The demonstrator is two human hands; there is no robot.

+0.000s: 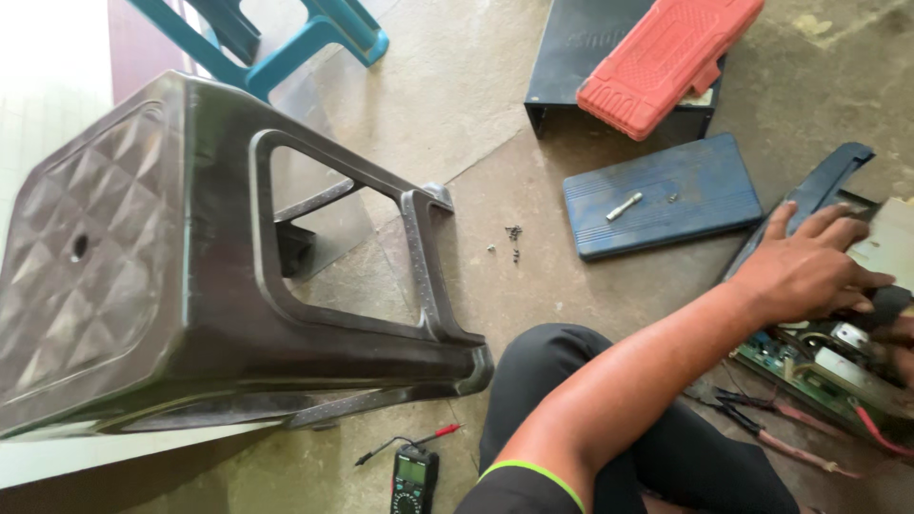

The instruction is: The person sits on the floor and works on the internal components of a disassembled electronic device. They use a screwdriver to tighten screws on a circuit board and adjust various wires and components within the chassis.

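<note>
Left hand (809, 266), fingers spread, rests on opened device's circuit board (809, 366) | right hand mostly hidden, state unclear | risk: loose screws (514, 238) on floor scattering if knocked.

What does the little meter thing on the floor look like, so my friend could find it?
Start at the big dark plastic stool lying on its side on the concrete floor. Just below its legs, beside the person's black-trousered knee, lies a small black handheld meter with a greenish screen. Unlike the flat blue case and red case, it trails thin probe leads.
</note>
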